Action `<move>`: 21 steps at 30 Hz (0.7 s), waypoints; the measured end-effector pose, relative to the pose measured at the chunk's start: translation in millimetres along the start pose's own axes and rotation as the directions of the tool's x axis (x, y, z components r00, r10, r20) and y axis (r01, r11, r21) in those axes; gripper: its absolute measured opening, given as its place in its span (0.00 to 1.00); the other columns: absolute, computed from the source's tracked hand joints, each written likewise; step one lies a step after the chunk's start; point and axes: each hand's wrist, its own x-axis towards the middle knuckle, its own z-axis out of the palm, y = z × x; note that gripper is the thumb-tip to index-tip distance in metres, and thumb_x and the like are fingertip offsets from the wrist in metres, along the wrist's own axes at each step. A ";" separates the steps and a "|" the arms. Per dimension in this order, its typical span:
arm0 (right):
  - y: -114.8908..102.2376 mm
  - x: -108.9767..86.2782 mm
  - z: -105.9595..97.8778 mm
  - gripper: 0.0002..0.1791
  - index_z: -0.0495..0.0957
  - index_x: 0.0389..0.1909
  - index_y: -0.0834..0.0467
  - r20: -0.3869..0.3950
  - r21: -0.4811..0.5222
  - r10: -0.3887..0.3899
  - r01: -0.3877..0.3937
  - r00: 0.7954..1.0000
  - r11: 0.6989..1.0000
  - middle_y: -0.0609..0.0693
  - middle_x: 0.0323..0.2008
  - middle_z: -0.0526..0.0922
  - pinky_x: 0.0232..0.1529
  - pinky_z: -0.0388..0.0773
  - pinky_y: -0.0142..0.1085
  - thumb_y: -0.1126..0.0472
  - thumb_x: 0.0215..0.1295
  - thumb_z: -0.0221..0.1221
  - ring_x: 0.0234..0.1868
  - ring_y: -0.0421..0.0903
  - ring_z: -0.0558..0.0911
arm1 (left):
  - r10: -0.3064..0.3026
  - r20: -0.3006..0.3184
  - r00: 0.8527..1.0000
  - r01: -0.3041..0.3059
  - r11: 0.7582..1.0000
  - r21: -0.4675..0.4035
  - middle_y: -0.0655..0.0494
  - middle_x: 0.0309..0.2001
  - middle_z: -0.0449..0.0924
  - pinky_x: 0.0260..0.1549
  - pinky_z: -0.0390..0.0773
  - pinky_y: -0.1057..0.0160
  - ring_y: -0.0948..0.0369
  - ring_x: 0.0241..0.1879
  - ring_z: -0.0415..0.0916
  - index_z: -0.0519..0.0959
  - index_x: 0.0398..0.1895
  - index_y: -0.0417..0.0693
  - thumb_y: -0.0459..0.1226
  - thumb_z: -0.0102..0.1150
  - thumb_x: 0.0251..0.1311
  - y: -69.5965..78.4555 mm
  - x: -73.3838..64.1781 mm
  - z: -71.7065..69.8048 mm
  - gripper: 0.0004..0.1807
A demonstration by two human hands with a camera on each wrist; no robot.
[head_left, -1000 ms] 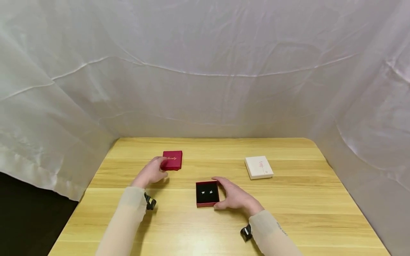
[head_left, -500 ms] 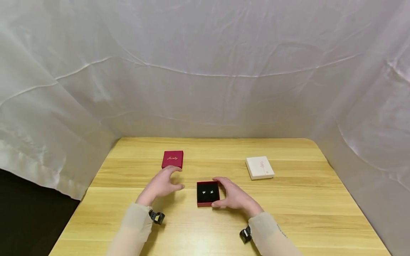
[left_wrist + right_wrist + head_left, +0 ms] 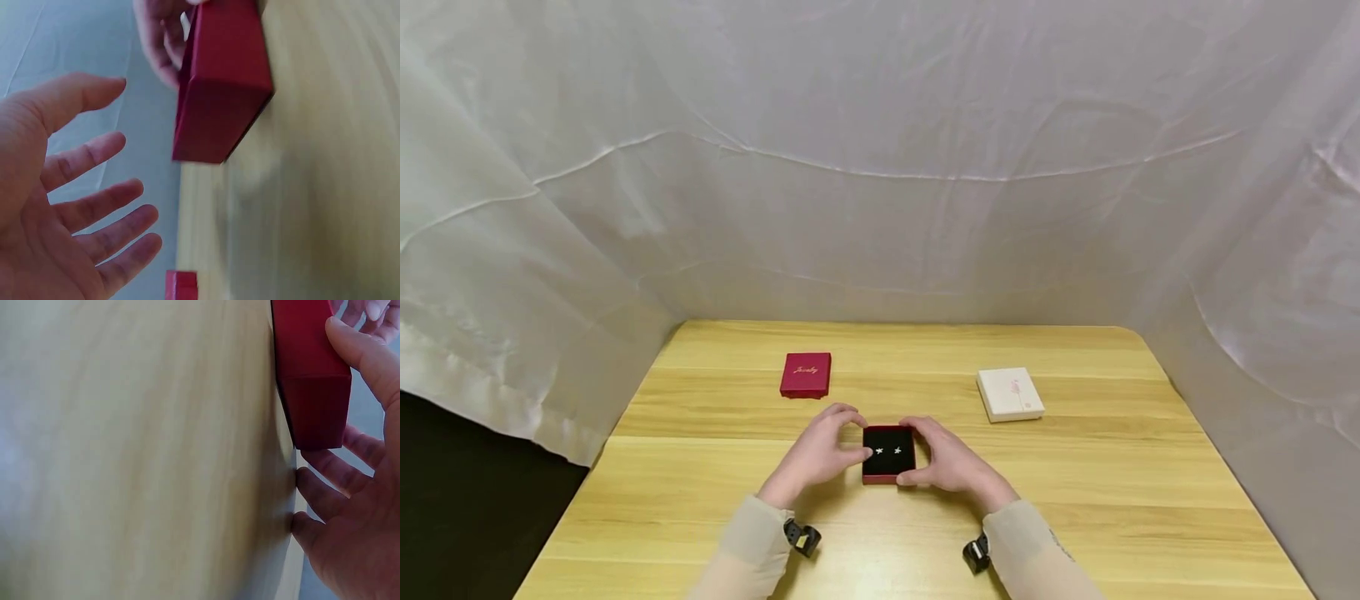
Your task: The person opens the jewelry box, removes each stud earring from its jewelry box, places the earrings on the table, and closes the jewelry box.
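Observation:
A small red jewelry box [image 3: 878, 480] sits uncovered on the wooden table, its black insert bearing two star-shaped earrings [image 3: 897, 451]. My right hand [image 3: 951, 458] holds the box's right side, thumb at the near corner and fingers round the far one. In the right wrist view, the thumb lies along the red wall [image 3: 312, 394]. My left hand [image 3: 820, 454] is at the box's left edge, fingers spread; its thumb tip overlaps the rim in the head view. The left wrist view shows that palm open, apart from the red box wall [image 3: 219, 106].
Behind my left hand lies a red square lid [image 3: 806, 375] with gold lettering. A white box [image 3: 1011, 393] with pink print stands at the back right. Pale cloth [image 3: 880, 225] hangs behind and beside the wooden table [image 3: 1075, 483].
My left hand has left the red lid and come right and nearer, to the open box's left edge. The right hand stays on the box.

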 end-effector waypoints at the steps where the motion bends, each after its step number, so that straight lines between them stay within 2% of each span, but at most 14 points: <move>1: -0.1 -0.5 0.2 0.48 0.65 0.69 0.58 0.000 0.004 0.002 -0.002 1.000 1.000 0.55 0.65 0.70 0.65 0.62 0.54 0.47 0.49 0.75 0.65 0.53 0.68 | 0.006 0.004 1.000 -0.006 1.000 0.003 0.47 0.56 0.74 0.57 0.71 0.45 0.47 0.56 0.72 0.81 0.47 0.44 0.40 0.72 0.54 0.3 1.1 3.0 0.19; 10: 0.4 -1.6 1.0 0.48 0.63 0.70 0.58 0.015 0.011 0.013 -0.013 1.000 1.000 0.55 0.66 0.67 0.65 0.61 0.54 0.47 0.51 0.74 0.66 0.53 0.67 | 0.041 0.031 0.999 -0.041 0.999 0.028 0.48 0.51 0.77 0.55 0.73 0.47 0.49 0.53 0.74 0.81 0.46 0.42 0.37 0.73 0.51 0.4 7.3 18.1 0.19; 21: 0.7 1.6 0.7 0.49 0.63 0.70 0.57 0.022 0.011 0.037 -0.038 0.999 0.999 0.55 0.67 0.67 0.66 0.60 0.55 0.46 0.49 0.75 0.67 0.55 0.65 | 0.002 0.044 0.999 -0.006 0.996 0.084 0.52 0.49 0.77 0.53 0.75 0.51 0.53 0.49 0.75 0.83 0.43 0.44 0.37 0.71 0.54 -1.1 10.8 25.3 0.14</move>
